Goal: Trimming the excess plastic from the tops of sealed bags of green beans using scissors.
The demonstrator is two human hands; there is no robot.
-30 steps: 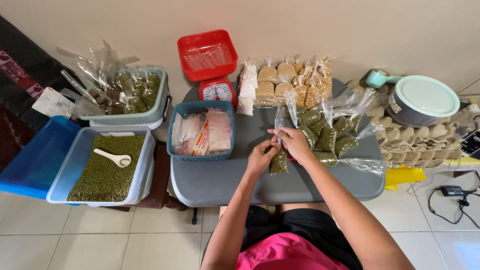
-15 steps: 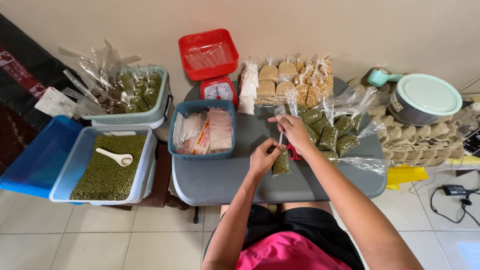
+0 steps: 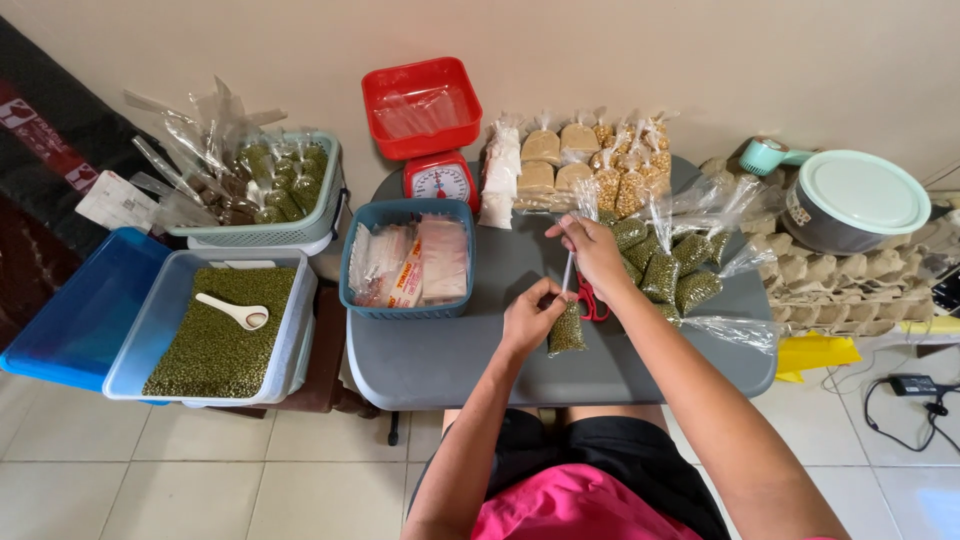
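On the grey worktop (image 3: 440, 360): small clear bag of green beans (image 3: 566, 330), upright near the front edge, just left of red scissors (image 3: 590, 298)
Left hand (image 3: 530, 318): fingers pinched on the bag's neck, just above the beans
Right hand (image 3: 592, 248): fingers pinched on the drawn-up plastic tail (image 3: 568, 268); pulled taut above the bag
Advice: keep the tail taut; hold the neck low (tight against the beans); twist firmly
Nearby: filled bags (image 3: 665, 265) heaped to the right; blue basket (image 3: 408, 258) to the left
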